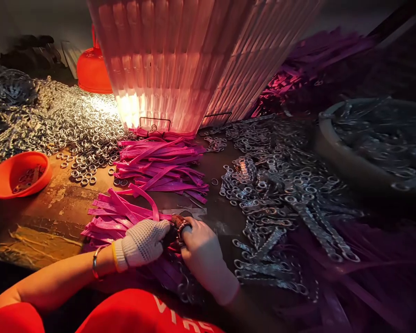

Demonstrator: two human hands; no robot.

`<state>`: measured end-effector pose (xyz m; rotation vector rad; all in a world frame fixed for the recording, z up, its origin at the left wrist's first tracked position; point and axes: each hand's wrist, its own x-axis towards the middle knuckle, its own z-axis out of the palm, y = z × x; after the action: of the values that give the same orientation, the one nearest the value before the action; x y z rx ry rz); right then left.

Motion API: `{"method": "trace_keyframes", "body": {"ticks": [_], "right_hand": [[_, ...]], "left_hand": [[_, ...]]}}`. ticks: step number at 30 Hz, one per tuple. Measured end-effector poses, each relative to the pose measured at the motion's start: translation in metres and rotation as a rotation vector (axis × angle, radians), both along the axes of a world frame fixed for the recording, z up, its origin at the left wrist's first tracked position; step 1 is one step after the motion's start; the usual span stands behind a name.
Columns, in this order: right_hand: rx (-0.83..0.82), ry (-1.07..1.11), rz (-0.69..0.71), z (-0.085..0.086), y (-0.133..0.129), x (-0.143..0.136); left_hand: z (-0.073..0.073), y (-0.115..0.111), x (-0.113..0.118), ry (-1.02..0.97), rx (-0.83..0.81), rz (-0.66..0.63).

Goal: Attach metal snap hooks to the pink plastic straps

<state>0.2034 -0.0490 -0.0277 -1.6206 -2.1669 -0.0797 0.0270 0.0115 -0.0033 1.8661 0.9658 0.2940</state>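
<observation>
My left hand [143, 243], in a white dotted work glove, is closed with its fingers pinched at the end of a pink strap [165, 216]. Close against it, my right hand [203, 249], in a pale glove, has its fingers curled round a dark metal ring [183, 227]. Between the fingertips shows a brown ribbed piece [177, 221]; I cannot tell what it is. Beside and under my left hand lies a heap of pink straps [114, 212]. Another pile of pink straps [162, 162] lies just beyond.
Loose metal rings [86, 134] are heaped at the left under a red lamp [94, 69]. A red bowl [38, 182] holds small pieces. A corrugated panel [166, 60] stands behind. At right lie ring-ended metallic strips [263, 208] and a large tub [333, 134].
</observation>
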Motion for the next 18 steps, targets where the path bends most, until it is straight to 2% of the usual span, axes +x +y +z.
{"method": "trace_keyframes", "body": {"ticks": [3,5,8,10,12,14,18], "right_hand": [[-0.099,0.133,0.021,0.004,-0.001,0.000],[-0.226,0.142,0.053,0.014,0.002,0.000],[-0.537,-0.003,0.004,0.032,0.011,-0.004],[-0.682,-0.121,-0.056,0.039,0.015,-0.010],[-0.691,-0.212,-0.035,0.040,0.016,-0.015],[-0.624,-0.266,0.051,0.037,0.014,-0.018],[-0.525,-0.295,0.155,0.033,0.013,-0.019]], "left_hand": [[-0.002,-0.001,-0.005,-0.078,-0.083,-0.018],[-0.001,0.000,-0.008,-0.115,-0.123,0.029],[-0.004,0.000,-0.011,-0.091,-0.025,0.065],[-0.010,-0.002,-0.012,-0.061,0.048,0.049],[-0.016,-0.004,-0.013,-0.033,0.087,0.028],[-0.017,-0.007,-0.014,-0.012,0.110,0.000],[-0.004,-0.004,-0.020,0.065,0.126,-0.056]]}}
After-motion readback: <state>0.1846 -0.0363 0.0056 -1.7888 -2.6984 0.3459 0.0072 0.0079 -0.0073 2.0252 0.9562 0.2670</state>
